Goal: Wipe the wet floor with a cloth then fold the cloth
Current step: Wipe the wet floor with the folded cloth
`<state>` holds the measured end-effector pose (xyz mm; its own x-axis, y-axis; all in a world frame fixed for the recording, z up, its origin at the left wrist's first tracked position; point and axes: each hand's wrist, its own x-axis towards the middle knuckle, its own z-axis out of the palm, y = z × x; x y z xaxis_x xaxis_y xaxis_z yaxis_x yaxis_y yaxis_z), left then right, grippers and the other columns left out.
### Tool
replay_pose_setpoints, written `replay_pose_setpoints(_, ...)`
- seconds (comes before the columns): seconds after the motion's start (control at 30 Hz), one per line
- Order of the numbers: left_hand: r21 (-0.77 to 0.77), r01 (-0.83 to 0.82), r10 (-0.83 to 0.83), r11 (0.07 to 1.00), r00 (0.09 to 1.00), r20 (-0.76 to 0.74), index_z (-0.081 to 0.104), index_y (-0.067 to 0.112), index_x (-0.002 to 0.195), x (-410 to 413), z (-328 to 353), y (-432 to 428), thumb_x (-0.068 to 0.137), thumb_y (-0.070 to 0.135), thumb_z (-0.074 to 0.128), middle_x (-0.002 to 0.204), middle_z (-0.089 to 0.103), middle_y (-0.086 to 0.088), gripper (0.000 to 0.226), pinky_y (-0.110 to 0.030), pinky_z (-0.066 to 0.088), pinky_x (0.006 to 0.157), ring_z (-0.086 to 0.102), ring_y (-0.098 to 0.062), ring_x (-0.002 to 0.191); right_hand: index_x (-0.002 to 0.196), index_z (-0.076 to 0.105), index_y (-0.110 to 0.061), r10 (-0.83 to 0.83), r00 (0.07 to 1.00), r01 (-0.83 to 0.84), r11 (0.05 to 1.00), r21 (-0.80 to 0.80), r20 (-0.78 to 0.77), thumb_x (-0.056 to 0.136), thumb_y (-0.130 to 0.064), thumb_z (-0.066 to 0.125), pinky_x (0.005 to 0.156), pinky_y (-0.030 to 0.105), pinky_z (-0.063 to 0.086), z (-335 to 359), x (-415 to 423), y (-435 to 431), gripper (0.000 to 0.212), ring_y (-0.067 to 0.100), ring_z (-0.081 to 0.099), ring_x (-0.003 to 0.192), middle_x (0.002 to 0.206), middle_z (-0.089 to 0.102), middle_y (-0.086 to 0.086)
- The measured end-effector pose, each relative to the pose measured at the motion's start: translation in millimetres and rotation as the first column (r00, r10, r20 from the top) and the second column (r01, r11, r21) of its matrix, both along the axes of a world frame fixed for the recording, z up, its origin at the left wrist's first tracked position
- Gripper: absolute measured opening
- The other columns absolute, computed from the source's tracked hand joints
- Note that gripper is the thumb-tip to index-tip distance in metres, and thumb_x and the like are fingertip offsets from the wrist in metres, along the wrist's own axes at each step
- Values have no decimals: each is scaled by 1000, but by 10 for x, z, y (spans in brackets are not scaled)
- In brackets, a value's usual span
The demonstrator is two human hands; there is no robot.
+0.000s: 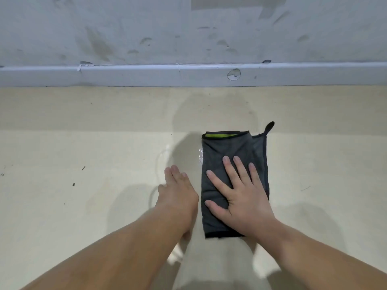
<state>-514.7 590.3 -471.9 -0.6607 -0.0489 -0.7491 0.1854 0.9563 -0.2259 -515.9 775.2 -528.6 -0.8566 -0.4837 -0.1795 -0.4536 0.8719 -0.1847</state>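
— Two bare forearms come in from the bottom edge, closest of all. Which one reaches the cloth?

— It's the right forearm (324, 254). Its right hand (240, 195) lies flat, palm down, on the near half of the cloth (226, 147). The fingers are straight and spread apart, with the thumb out to the left, and all of them rest on the fabric.

— And the left forearm (125, 248)?

— It ends in the left hand (178, 191), just left of the cloth and apart from it. The back of the hand faces up, and the fingers are straight and held close together. It holds nothing. I cannot tell whether the palm touches the floor (83, 143).

— How does the cloth lie?

— It is dark grey, folded into a long narrow rectangle, and lies flat on the cream floor with its length running away from the person. At its far end a strip of lime-green lining (221, 135) shows under the top edge. A small black loop (269, 126) sticks out past the far right corner.

— Is there any water?

— A small glistening streak (200, 155) sits on the floor against the cloth's left edge, toward the far end.

— What is beyond the cloth?

— A pale skirting board (125, 75) runs across, well past the cloth's far end. It has a round chip roughly in line with the cloth. Above it is a scuffed grey wall (167, 28).
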Motion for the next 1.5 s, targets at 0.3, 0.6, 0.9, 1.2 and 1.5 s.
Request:
replay_pose_setpoints(0.3,44,-51,51,998,999,3,-24,-10,150,39,-65,-74,61,49,96,157,-27,-39,161,-58,25,121,-19,-56,149,157,-25,-42,-521,847,479,834,275,106,89,-78,-7,127,53,-10,203,233,165,79,30,-28,155,167,-32,11)
replay_pose_setpoints(0.6,89,-52,58,995,996,-71,-17,-8,154,46,-123,-124,56,51,96,161,-20,-36,161,-50,38,109,-12,-54,152,159,-9,-51,-252,903,141,939,315,349,94,-80,30,127,46,3,693,1187,160,82,25,-26,155,169,-24,9)
replay_pose_setpoints(0.9,24,29,-24,999,978,-205,12,7,158,111,20,178,70,20,89,165,-15,-29,118,-53,35,83,3,-45,151,157,-22,-48,-308,760,-3,879,477,572,99,-65,44,130,44,1,1747,764,169,90,23,-19,158,169,-28,3)
replay_pose_setpoints(1.2,150,-33,52,988,990,-129,-9,11,161,109,109,310,78,18,76,166,-27,-19,119,-62,22,117,-18,-36,156,151,-37,-38,-293,768,151,947,283,570,91,-81,32,123,48,-22,595,960,342,101,18,-53,138,151,-56,-3)
replay_pose_setpoints(1.5,169,44,-21,985,990,-138,2,10,162,88,129,586,65,74,78,169,-17,-13,139,-57,9,125,-21,-35,155,160,-22,-38,-258,907,213,963,166,334,83,-92,22,125,52,-16,351,-623,884,104,18,-35,152,166,-36,-2)
